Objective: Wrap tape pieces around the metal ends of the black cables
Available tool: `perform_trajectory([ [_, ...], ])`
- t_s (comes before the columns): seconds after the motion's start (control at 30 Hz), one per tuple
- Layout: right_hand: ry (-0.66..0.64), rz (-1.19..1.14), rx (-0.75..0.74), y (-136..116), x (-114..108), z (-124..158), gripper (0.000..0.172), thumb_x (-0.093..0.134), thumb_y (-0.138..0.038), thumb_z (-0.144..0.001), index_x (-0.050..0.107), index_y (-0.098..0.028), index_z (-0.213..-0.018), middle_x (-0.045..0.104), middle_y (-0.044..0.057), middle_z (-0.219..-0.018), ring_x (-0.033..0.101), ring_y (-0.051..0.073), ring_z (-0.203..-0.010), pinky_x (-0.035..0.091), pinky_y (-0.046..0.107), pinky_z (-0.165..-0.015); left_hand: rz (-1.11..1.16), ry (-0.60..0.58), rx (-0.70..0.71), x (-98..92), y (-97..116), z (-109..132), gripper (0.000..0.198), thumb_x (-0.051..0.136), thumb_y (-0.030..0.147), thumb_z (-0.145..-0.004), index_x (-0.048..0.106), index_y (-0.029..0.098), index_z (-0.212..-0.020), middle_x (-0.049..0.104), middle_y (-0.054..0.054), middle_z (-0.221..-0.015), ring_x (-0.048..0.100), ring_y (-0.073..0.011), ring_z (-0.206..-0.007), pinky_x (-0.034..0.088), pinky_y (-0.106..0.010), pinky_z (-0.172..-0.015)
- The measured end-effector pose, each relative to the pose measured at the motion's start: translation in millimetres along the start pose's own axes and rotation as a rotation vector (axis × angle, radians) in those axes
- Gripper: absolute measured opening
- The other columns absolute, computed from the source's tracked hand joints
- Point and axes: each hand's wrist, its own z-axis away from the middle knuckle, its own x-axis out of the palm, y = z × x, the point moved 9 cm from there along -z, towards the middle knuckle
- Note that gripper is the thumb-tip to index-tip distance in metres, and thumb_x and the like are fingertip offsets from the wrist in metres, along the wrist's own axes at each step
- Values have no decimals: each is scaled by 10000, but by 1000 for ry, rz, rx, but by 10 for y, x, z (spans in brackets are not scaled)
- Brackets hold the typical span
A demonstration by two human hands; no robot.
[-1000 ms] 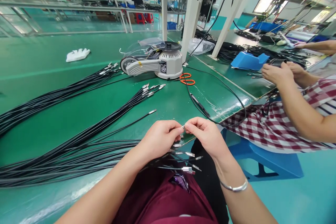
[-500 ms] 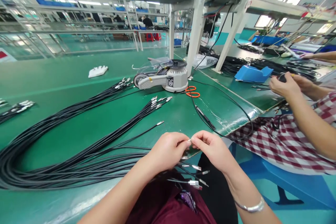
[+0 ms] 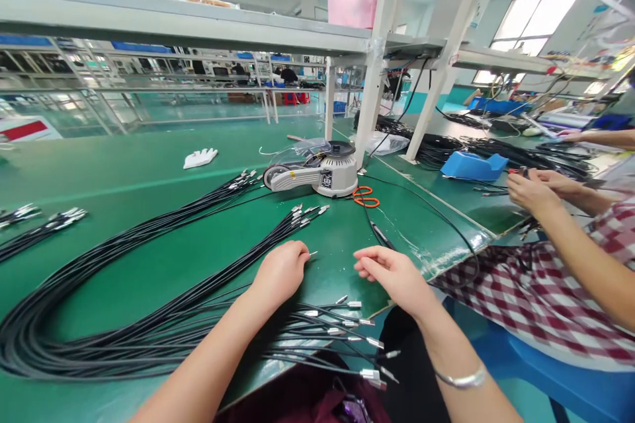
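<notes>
My left hand (image 3: 282, 271) pinches a black cable just behind its small silver connector (image 3: 313, 253), whose tip sticks out past my fingertips. Off to the right, my right hand (image 3: 389, 272) hovers over the table edge with loosely curled fingers and nothing visible in it. Below both hands, loose black cables with silver plugs (image 3: 354, 305) fan out, several hanging past the edge. Beyond my left hand lies the tidier part of the looped cable bundle (image 3: 198, 287), its plug ends (image 3: 297, 215) gathered near a tape dispenser.
The grey tape dispenser (image 3: 337, 172) stands mid-table, with orange-handled scissors (image 3: 366, 197) and a black pen-like tool (image 3: 381, 235) nearby. A white glove (image 3: 200, 158) lies further back. At right, a co-worker's hands (image 3: 533, 193) are near a blue tape holder (image 3: 473, 166). A shelf post (image 3: 373, 79) rises behind.
My hands, which met at the connector, have come apart. My left hand has moved left with the cable, and my right hand has let go. The view has tilted up.
</notes>
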Motion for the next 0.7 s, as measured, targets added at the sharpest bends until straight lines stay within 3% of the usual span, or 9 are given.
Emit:
perform_trajectory([
  [0.17,-83,-158,77,-9,525,-342,322,662,-427,-719,673,-136,-855,695,66,-768,629,144,-674,474,271,-629,261,64,47,-125,66,200,152,438,248,-868,578,214,-821,652,2,-796,596,-149,-746,439,-259,-707],
  [0.27,-147,-217,77,-53,701,-447,293,711,-397,-671,677,-130,-786,667,27,-667,591,114,-609,465,262,-638,490,94,21,-157,-6,241,104,491,275,-832,577,219,-843,650,15,-814,594,-141,-758,446,-252,-730],
  [0.4,-115,-155,23,-107,708,-512,263,712,-372,-669,675,-130,-767,659,18,-641,568,113,-590,461,269,-636,583,36,-70,-172,-165,229,178,535,281,-779,592,210,-931,629,27,-727,582,-143,-687,453,-247,-668],
  [0.53,-100,-114,-46,-152,744,-516,245,676,-374,-715,672,-145,-802,661,10,-661,584,122,-615,465,265,-640,640,-66,-93,-155,-163,212,248,516,334,-789,649,189,-941,659,-5,-721,598,-167,-667,468,-264,-632],
  [0.63,-161,-116,-63,-207,770,-559,225,654,-365,-742,672,-152,-811,670,11,-691,604,122,-639,474,254,-640,684,-27,-89,-150,-125,196,268,493,362,-813,691,206,-906,703,-34,-848,635,-194,-798,485,-290,-754],
  [0.7,-137,-100,-52,-258,624,-696,227,658,-368,-737,679,-149,-791,683,23,-709,618,130,-652,477,249,-618,681,11,-117,-120,-146,185,260,500,373,-811,702,219,-865,708,-30,-853,640,-201,-828,484,-295,-791],
])
